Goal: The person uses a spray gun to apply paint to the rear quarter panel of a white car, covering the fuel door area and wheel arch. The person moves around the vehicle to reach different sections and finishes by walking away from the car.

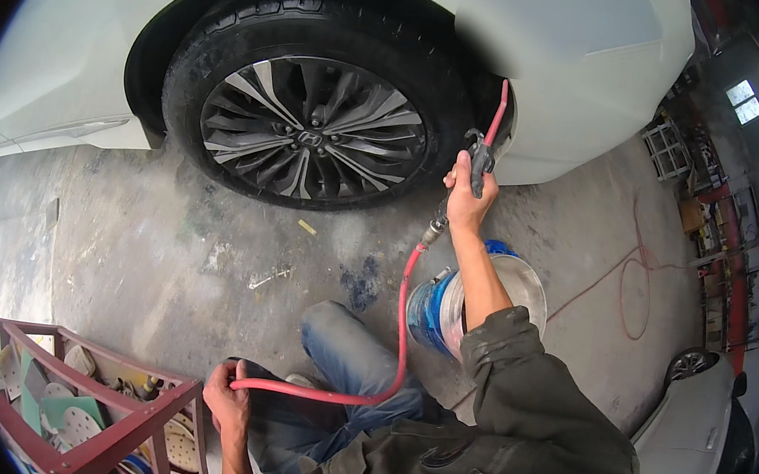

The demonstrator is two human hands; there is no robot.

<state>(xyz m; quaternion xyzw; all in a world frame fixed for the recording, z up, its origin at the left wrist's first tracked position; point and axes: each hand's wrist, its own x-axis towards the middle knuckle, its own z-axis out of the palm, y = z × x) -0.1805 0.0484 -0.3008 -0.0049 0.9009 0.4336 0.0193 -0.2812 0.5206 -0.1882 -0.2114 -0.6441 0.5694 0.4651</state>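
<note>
My right hand point(470, 195) is closed around the grip of an air blow gun point(481, 164), whose thin red nozzle points up at the edge of the wheel arch. A red air hose point(404, 310) runs from the gun's metal coupling down across my knees. Its lower part is held in my left hand point(230, 388). Just left of the nozzle is the car's wheel point(314, 135), with a black tyre and a Honda alloy rim. The light-coloured car body point(576, 112) curves around the arch, and a dark grey patch shows above the nozzle.
A paint-stained bucket point(433, 306) stands beneath my right forearm. At the lower left, a red metal frame cart point(110, 441) holds perforated sanding discs and pads. A thin red hose point(620, 292) lies coiled on the concrete floor. Another car point(685, 447) is at the lower right, below shelving.
</note>
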